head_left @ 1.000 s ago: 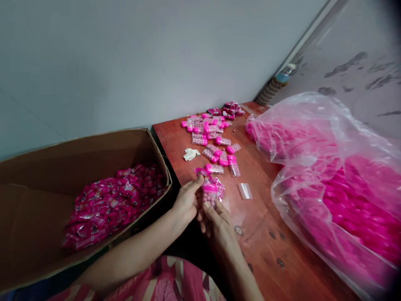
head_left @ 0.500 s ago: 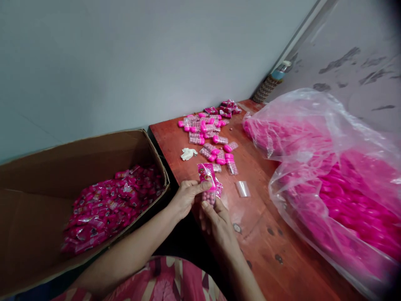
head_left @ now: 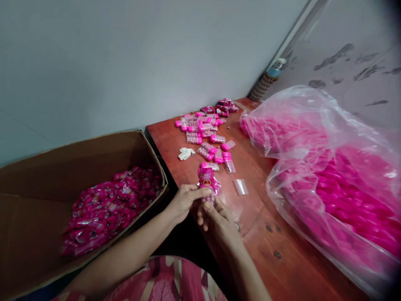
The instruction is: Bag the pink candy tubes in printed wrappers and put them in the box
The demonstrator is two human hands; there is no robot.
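Note:
My left hand (head_left: 184, 202) pinches a printed pink wrapper (head_left: 206, 177) between thumb and fingers over the table's near edge. From below, my right hand (head_left: 219, 217) grips the lower end of a small clear container of pink candy balls (head_left: 208, 199). The container's upper part is hidden at the wrapper, so I cannot tell how far inside it sits. Just behind my fingers, more shiny pink wrappers (head_left: 217, 185) lie on the table. Beyond them is a loose pile of pink-capped candy containers (head_left: 203, 125).
At left stands a cardboard box (head_left: 153, 156) holding many wrapped pink packs (head_left: 115, 205). A large clear bag (head_left: 294, 167) of pink caps covers the table's right side. A clear plastic piece (head_left: 241, 187), white scrap (head_left: 186, 153) and bottle (head_left: 267, 79) rest on the red table (head_left: 260, 255).
The wrapper has come down over the container, and its pink cap no longer shows. Both hands stay close together, and the view has shifted slightly.

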